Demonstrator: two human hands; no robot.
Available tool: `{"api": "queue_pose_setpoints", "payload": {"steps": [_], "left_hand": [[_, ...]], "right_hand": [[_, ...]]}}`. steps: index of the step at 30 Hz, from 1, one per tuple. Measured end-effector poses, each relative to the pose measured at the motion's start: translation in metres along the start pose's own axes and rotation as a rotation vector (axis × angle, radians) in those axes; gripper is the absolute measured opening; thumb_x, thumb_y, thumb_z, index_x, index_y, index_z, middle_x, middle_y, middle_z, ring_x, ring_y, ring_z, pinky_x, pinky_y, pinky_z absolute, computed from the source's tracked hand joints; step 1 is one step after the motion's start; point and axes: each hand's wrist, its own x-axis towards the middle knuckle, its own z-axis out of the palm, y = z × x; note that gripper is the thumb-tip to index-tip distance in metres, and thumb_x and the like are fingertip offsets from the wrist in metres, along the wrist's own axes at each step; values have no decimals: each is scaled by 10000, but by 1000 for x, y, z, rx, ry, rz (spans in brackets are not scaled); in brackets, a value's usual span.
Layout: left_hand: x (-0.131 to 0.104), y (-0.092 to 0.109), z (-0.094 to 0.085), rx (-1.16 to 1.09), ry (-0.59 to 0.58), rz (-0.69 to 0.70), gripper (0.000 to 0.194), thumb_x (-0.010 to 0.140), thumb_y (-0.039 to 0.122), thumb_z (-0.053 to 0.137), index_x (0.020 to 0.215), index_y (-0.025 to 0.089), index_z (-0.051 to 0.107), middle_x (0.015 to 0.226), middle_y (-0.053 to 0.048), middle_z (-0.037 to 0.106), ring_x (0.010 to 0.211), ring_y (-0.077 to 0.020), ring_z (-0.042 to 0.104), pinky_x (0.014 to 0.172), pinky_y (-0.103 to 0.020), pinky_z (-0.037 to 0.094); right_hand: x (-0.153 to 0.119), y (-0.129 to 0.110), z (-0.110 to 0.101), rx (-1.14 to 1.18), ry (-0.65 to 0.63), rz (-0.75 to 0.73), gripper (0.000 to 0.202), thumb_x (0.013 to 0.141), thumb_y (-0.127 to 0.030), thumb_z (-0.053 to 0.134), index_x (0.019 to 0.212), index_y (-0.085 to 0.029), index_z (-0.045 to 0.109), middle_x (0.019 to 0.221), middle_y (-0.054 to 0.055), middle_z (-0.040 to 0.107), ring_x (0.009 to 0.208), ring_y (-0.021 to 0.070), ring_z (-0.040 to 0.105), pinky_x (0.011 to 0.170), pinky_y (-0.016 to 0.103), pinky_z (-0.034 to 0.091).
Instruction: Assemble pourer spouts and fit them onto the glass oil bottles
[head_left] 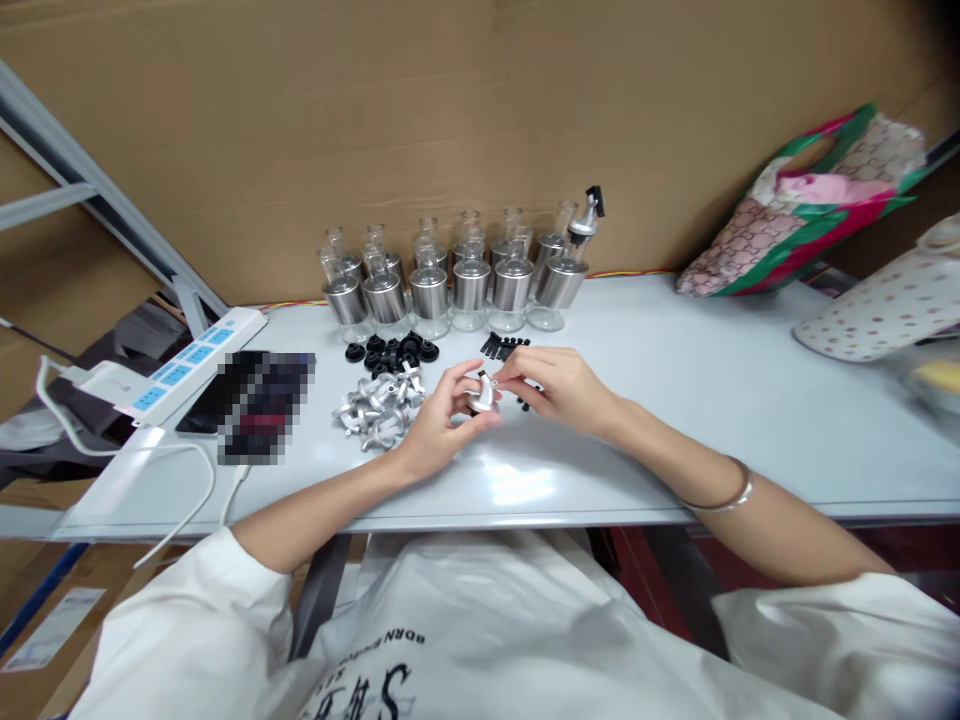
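Over the middle of the table, my left hand point(448, 410) holds a silver bottle pourer spout point(486, 396) between thumb and fingers. A small dark piece shows at the spout's tip. My right hand point(559, 385) pinches at that tip from the right; whether something small sits in its fingertips I cannot make out. Left of my left hand lies a heap of silver pourer spouts point(379, 408). Behind the heap are several black rubber stoppers point(394, 352). Small black caps point(504, 346) lie in a row just beyond my right hand, and more small black pieces point(525, 404) show beneath it.
Glass bottles with metal sleeves point(471, 285) stand in rows at the back; one carries a fitted pourer point(583, 228). At left are a power strip point(191, 365), a phone point(217, 395) and a white cable point(202, 490). A patterned bag point(795, 230) and a dotted container point(877, 310) are at right.
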Motion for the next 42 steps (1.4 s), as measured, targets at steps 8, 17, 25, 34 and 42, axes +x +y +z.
{"api": "queue_pose_setpoints", "payload": {"steps": [8,17,25,34,42], "left_hand": [[2,2,-3,-13,-26,-44,620,711,280,758,1202,221,384,987,-36,587,860,-153,642,847,-334,486],[1,-1,0,35,-24,-110,610,642,261,798,1037,224,335,897,12,533,859,-158,638,769,-311,508],[0,4,1,119,-27,-153,569,613,288,788,898,226,300,823,53,488,756,-120,616,682,-258,490],[-3,3,4,108,-46,-130,473,688,178,684,970,228,306,864,1,600,721,-101,595,623,-215,455],[-3,8,3,83,-38,-121,433,735,153,624,990,226,282,918,-27,637,703,-90,548,655,-231,422]], "right_hand": [[-1,1,0,65,10,8,127,931,-211,478,849,-182,571,732,39,643,610,127,574,567,221,433],[2,-1,-2,84,-81,17,178,941,-227,462,833,-169,592,709,39,643,602,124,575,563,219,432],[1,-5,3,83,-123,-10,181,943,-223,470,847,-160,610,735,42,662,642,134,598,588,232,432],[-3,50,-32,-29,-23,357,206,863,-338,579,740,-186,645,730,57,686,665,181,616,602,284,443],[-13,74,-23,-154,-262,616,118,778,-243,605,753,-180,701,739,43,702,668,188,626,641,276,438]]}}
